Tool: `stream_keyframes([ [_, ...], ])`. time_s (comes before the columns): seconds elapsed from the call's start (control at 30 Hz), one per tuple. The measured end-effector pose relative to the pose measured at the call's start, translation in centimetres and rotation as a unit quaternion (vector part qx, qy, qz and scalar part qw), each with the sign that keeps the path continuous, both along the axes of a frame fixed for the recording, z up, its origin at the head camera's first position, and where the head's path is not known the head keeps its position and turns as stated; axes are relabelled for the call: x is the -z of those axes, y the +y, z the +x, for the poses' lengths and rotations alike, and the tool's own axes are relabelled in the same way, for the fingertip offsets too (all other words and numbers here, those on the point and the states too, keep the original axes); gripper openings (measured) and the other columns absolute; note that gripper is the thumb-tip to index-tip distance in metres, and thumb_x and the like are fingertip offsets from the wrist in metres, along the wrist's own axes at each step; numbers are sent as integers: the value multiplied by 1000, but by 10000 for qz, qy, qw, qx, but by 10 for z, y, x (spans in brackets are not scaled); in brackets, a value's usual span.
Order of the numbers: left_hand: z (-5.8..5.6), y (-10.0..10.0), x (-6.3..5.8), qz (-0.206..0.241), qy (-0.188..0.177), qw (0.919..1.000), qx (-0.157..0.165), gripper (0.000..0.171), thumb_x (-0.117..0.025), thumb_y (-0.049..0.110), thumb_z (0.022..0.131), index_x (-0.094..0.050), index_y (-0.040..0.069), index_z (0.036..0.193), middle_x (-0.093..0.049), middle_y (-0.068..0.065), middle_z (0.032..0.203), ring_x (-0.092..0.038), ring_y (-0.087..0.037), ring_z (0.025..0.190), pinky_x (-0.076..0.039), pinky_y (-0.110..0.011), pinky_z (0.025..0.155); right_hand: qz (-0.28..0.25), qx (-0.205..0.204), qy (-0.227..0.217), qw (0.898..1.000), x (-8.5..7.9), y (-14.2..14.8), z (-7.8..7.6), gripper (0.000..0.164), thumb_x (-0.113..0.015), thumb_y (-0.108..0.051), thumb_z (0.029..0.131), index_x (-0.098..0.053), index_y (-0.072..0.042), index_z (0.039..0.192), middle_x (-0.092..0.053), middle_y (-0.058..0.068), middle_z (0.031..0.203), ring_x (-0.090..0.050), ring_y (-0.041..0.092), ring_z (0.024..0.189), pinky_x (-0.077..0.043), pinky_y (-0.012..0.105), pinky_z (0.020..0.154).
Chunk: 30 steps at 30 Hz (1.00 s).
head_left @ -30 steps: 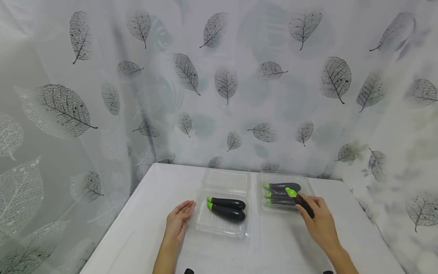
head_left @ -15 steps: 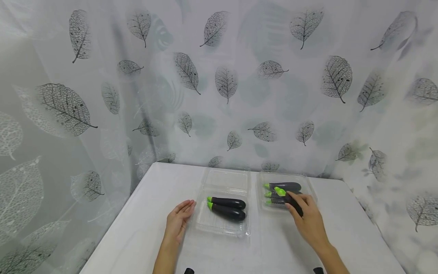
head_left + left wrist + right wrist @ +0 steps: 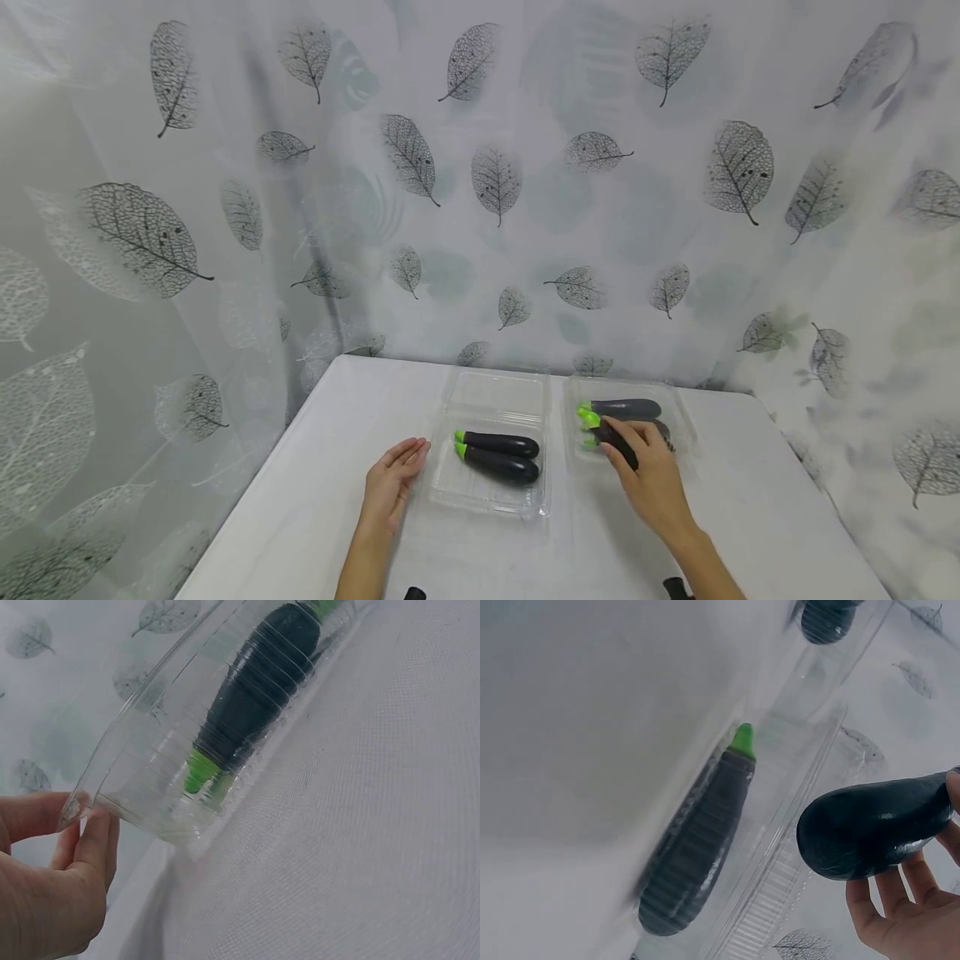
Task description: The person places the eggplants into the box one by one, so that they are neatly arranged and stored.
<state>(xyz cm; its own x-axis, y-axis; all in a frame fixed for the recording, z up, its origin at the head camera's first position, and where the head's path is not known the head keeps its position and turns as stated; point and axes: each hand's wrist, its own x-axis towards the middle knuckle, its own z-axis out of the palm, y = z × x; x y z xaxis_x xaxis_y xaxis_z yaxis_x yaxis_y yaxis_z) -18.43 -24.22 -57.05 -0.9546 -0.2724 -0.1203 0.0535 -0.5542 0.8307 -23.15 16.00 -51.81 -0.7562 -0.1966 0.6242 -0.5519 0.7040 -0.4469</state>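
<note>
My right hand (image 3: 652, 479) grips a black eggplant (image 3: 619, 442) with a bright green stem end. It holds the eggplant over the right clear plastic container (image 3: 684, 421), where more eggplants lie; the far one (image 3: 630, 408) shows best, the others are partly hidden. In the right wrist view, the fingers (image 3: 892, 896) support the rounded body of the held eggplant (image 3: 870, 829). At the left, my left hand (image 3: 393, 483) pinches the rim of the other clear container (image 3: 442, 487). Two eggplants (image 3: 498, 462) lie side by side in that container, green ends leftward.
Behind the left container's tray, its clear lid (image 3: 498, 392) lies folded back. Both containers stand on a white-covered table (image 3: 315, 500). A leaf-patterned curtain (image 3: 495, 250) hangs along the back and sides. Small dark objects (image 3: 414, 593) show at the bottom edge.
My right hand has moved left with the eggplant, from the right container's near right side to over the eggplants inside it. My left hand has stayed in place.
</note>
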Motion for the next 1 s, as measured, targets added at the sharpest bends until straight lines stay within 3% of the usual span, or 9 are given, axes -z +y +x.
stream_keyframes([
  [0.17, 2, -1, 0, -11, -1, 10000, 26, 52, -55, -17, 98, -38, -19, 147, -47, -37, 148, -64, -29, 128, -51, -29, 110, 98, -88, 29, 9999, -3, -11, -1, 48, -79, -14, 94, -67, -14, 140, -59, 10, 120, -62, 22, 97, -57, 39, 70],
  [0.63, 1, 0, 2, 23, 65, 10000, 32, 51, -56, -15, 99, -38, -20, 147, -49, -36, 147, -64, -29, 128, -51, -29, 109, 86, -305, -91, 9995, -5, -37, -3, 49, -81, -18, 93, -67, -17, 140, -60, 11, 124, -65, 27, 102, -60, 46, 75],
  [1.0, 0, 0, 0, 67, -26, 10000, -23, 51, -58, -15, 97, -40, -19, 146, -51, -35, 146, -65, -28, 127, -51, -30, 110, 152, -562, -200, 9981, -5, -54, -4, 45, -78, -24, 96, -68, -17, 139, -60, 9, 123, -63, 22, 99, -57, 39, 71],
])
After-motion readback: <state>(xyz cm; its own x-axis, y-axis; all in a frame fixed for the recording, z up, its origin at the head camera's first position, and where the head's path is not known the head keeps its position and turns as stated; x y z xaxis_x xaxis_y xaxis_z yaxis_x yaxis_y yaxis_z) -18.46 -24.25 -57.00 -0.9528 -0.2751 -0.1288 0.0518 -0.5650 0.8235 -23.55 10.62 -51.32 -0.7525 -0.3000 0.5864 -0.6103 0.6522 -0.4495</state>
